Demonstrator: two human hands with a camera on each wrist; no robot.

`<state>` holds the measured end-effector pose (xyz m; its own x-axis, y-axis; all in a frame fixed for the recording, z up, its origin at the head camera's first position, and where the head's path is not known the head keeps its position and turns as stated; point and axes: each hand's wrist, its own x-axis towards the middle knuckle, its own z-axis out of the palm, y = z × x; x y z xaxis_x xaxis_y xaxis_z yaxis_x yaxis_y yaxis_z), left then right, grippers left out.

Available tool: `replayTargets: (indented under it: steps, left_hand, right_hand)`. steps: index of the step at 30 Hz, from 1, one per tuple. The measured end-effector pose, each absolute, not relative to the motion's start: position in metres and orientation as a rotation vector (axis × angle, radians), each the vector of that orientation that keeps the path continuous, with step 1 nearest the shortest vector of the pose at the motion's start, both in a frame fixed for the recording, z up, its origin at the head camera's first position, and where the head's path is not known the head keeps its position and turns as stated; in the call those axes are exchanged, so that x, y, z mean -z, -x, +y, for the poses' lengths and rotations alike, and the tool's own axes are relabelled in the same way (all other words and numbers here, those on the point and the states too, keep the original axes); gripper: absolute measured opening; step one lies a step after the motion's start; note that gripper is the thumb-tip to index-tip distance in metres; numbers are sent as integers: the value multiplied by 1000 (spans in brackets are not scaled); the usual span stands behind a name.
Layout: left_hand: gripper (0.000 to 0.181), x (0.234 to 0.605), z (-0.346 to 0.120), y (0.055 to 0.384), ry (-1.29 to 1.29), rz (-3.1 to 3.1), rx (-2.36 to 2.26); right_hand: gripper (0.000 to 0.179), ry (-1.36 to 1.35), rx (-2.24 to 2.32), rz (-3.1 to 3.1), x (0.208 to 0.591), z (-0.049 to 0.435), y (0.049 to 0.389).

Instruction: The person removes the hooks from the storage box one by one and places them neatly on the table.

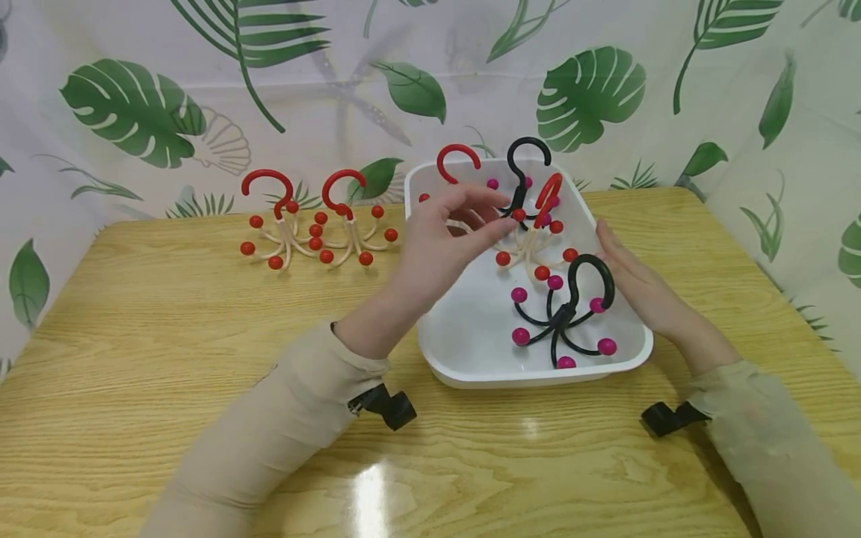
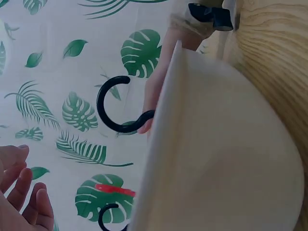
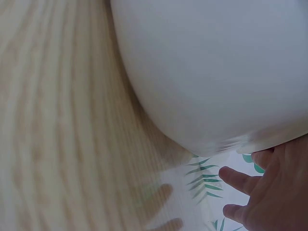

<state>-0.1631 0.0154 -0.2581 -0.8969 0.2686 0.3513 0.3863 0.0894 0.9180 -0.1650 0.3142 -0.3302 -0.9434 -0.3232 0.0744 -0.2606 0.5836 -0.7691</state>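
My left hand [image 1: 440,243] is over the white tub [image 1: 457,329], fingers bent and holding nothing; the left wrist view also shows this hand [image 2: 24,192] without a thing in it. Nearest to it is a cream multi-pronged hook [image 1: 531,243] with red ball tips and a red hooked top. My right hand [image 1: 635,280] rests along the tub's right rim, its fingers extended. Inside the tub, a black multi-pronged hook [image 1: 561,317] with magenta ball tips lies near the front. Another black one [image 1: 519,196] stands farther back, beside a red hooked top [image 1: 457,149] partly hidden by my left hand.
Two cream multi-pronged hooks with red tops, one farther left [image 1: 285,235] and one nearer the tub [image 1: 350,232], stand on the wooden table [image 1: 168,336]. Behind the table hangs a leaf-patterned cloth [image 1: 471,75].
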Motion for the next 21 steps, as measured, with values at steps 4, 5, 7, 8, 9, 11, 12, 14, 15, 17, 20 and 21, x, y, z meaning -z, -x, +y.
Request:
replayTargets:
  steps: [4,5,7,8,9,11,12,14,15,17,20,21]
  left_hand:
    - [25,261,29,157,754,-2320,1907]
    - [26,262,32,156,777,-2336,1900]
    - [26,265,37,155,827,-2346,1902]
    - [27,266,39,154,846,-2356,1906]
    - [27,267,42,153,859,-2367,1907]
    - [30,270,47,152,883,-2376,1920]
    - [32,271,49,152,889,-2379,1931]
    - [35,274,54,152,897,-2389,1946]
    - [37,275,56,152,902,-2392,1959]
    - [41,277,60,151,916,-2403,1975]
    - [50,281,64,151,983,-2454,1981]
    - [54,283,65,152,1013,-2474,1985]
  right_hand:
    - [53,506,1314,2727,329,313,164]
    - [54,506,1314,2726,329,313,164]
    - [53,504,1315,2722,329,314,165]
    - [53,502,1315,2721,329,314,165]
    - [53,499,1316,2718,330,315,165]
    - [53,488,1315,2714,330,316,166]
    - [53,481,1313,2713,331,316,166]
    - [53,478,1312,2712,331,317,167]
    - [53,472,1311,2712,331,318,167]
    - [53,465,1310,2709,332,318,168]
    - [53,460,1321,2700,331,318,167]
    - [53,460,1321,2700,331,318,167]
